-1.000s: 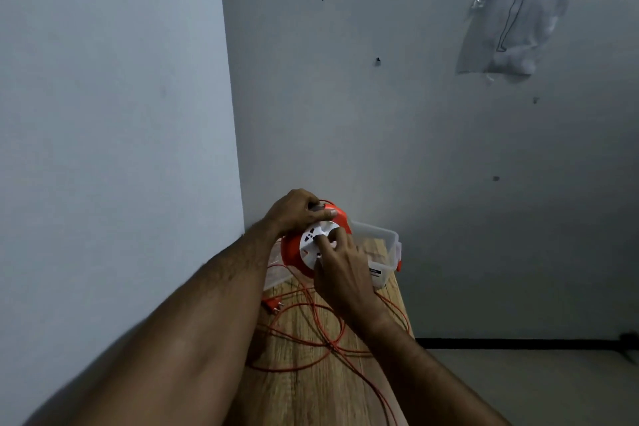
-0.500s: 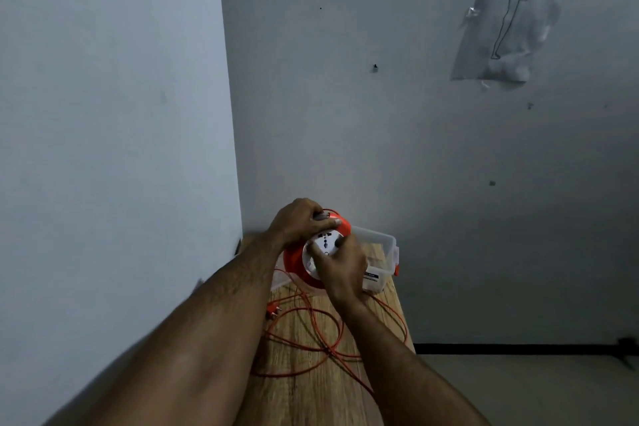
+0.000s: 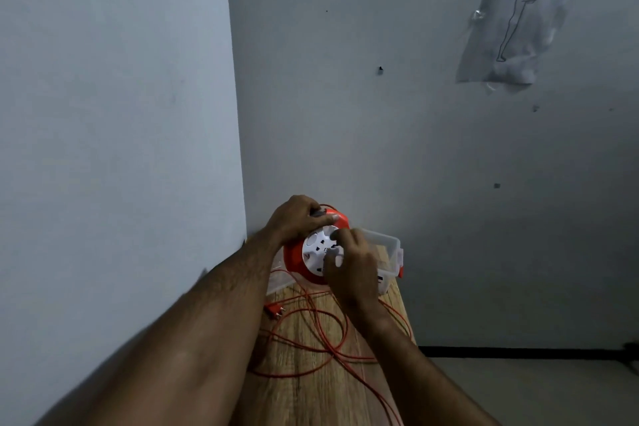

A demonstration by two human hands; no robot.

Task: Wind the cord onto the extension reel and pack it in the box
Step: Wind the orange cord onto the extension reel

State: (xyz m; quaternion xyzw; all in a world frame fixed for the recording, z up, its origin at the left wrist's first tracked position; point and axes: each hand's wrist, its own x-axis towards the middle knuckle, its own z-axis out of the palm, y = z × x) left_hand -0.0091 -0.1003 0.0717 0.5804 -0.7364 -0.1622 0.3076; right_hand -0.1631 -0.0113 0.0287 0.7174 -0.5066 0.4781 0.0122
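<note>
An orange extension reel (image 3: 294, 258) with a white socket face (image 3: 316, 247) is held tilted above the far end of a narrow wooden table. My left hand (image 3: 297, 218) grips the reel's top rim. My right hand (image 3: 352, 264) presses its fingers on the white face, covering the face's right part. Loose orange cord (image 3: 321, 332) lies in loops on the wood below, and its orange plug (image 3: 275, 310) rests near the left edge. A clear plastic box (image 3: 389, 247) stands right behind the reel.
The wooden table (image 3: 311, 394) is narrow and fits into a corner of two grey walls. Its right edge drops to a pale floor (image 3: 536, 391) with a black skirting line. A clear lid (image 3: 276, 282) lies under the reel at the left.
My right hand has shifted round the white face from its upper part to its right and lower part. The left hand keeps its grip on the rim. The view has shifted slightly.
</note>
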